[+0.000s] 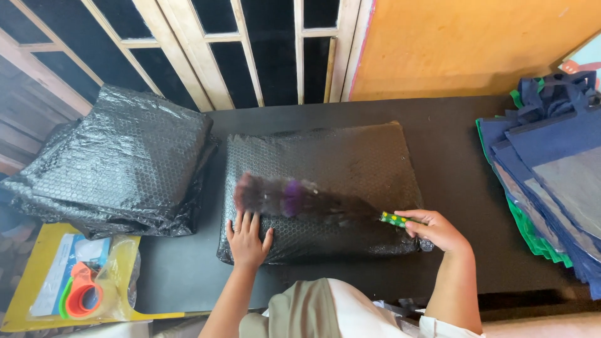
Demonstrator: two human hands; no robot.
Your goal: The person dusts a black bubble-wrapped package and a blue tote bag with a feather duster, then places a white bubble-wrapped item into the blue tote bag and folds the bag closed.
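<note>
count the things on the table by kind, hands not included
black bubble-wrap parcel under the left hand: 1
stack of black bubble wrap: 1
feather duster in the right hand: 1
pile of blue bags: 1
tape dispenser: 1
total: 5

From the head camera I saw only the front of the wearer's body along the bottom edge of the picture. Both forearms were bare from the wrist up towards the elbow, with no watch, ring or bracelet that I could make out. The left hand (248,241) and the right hand (436,230) were gloveless. At the right elbow a short white sleeve (438,328) showed its edge. Over the chest lay a white garment (350,313), and beside it a fold of khaki-olive cloth (300,313), smooth and unpatterned; whether that was an apron or a shirt panel I could not tell.
</note>
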